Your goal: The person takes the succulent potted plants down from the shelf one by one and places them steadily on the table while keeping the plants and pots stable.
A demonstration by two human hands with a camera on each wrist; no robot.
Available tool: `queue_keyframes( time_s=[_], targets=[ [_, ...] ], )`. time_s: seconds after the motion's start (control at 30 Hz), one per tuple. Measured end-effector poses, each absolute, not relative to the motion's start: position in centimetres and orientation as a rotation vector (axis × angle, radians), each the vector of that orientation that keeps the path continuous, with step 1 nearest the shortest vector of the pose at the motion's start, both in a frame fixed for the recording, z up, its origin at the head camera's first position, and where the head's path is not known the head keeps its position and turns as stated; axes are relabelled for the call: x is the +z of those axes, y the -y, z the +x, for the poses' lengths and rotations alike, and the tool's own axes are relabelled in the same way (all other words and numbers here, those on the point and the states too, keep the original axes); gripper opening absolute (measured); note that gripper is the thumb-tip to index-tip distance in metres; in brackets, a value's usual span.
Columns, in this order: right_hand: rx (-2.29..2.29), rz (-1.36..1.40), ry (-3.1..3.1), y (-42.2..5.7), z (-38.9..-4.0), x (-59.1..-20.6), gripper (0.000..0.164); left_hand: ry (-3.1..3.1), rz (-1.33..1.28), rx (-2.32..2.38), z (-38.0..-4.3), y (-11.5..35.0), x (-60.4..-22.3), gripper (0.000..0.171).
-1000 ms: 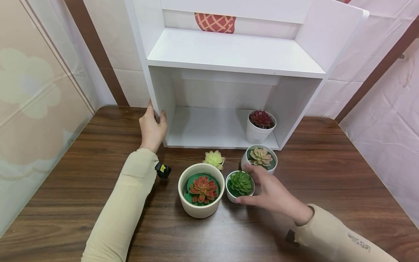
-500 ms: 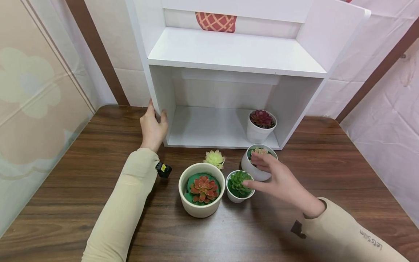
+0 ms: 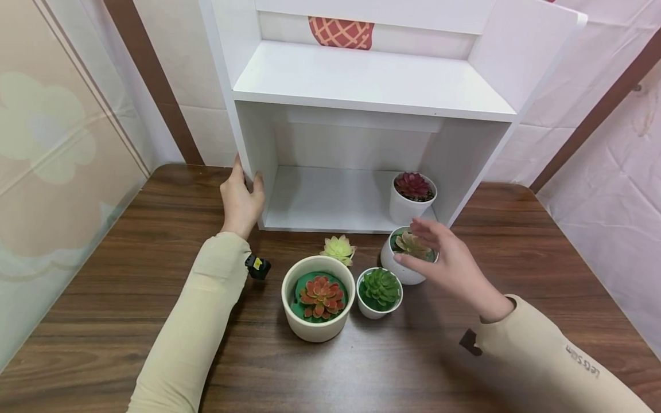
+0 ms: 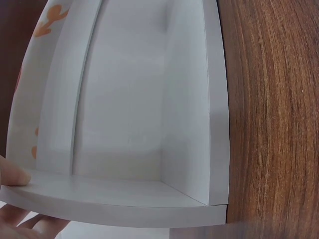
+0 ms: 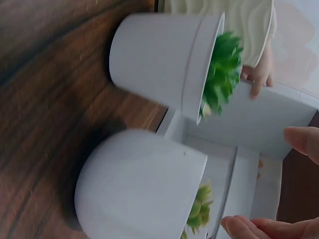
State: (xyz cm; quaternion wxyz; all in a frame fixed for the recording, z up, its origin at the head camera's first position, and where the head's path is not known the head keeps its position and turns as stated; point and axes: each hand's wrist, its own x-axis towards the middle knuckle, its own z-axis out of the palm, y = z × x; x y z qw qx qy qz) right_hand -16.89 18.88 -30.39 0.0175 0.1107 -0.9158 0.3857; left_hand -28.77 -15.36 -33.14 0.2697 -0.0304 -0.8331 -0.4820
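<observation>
My left hand (image 3: 241,202) grips the left side panel of a white shelf unit (image 3: 372,77), thumb on the inner face and fingers on the outer, as the left wrist view shows. My right hand (image 3: 453,265) hovers with spread thumb and fingers over a rounded white pot (image 3: 405,272) with a pale succulent (image 3: 411,245). In the right wrist view, thumb and fingertips stand apart beyond that pot's rim. Left of it stands a small white pot with a green succulent (image 3: 380,288). A cream pot (image 3: 316,332) holding a red-orange succulent (image 3: 322,297) is further left.
Inside the shelf's lower compartment, at the right, stands a white pot (image 3: 405,207) with a dark red succulent (image 3: 412,184). A loose yellow-green succulent head (image 3: 338,250) lies before the shelf's front edge. Everything stands on a brown wooden table (image 3: 542,269) backed by cloth walls.
My right hand has left the green succulent's small pot, rising and moving away to over the rounded white pot. That small pot has stayed in place. My left hand keeps its grip on the shelf.
</observation>
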Motion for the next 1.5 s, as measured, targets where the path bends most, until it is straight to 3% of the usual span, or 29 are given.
queue_keyframes(
  time_s=[1.27,1.5],
  targets=[
    [1.077,0.076,2.877,-21.9,-23.5,-31.1,0.093,2.258,-0.078,-1.270,-28.6,15.4,-33.1,0.045],
    [1.058,0.098,2.852,-21.8,-24.7,-31.3,0.087,2.259,-0.068,-1.275,-28.6,15.4,-33.1,0.045]
  ],
)
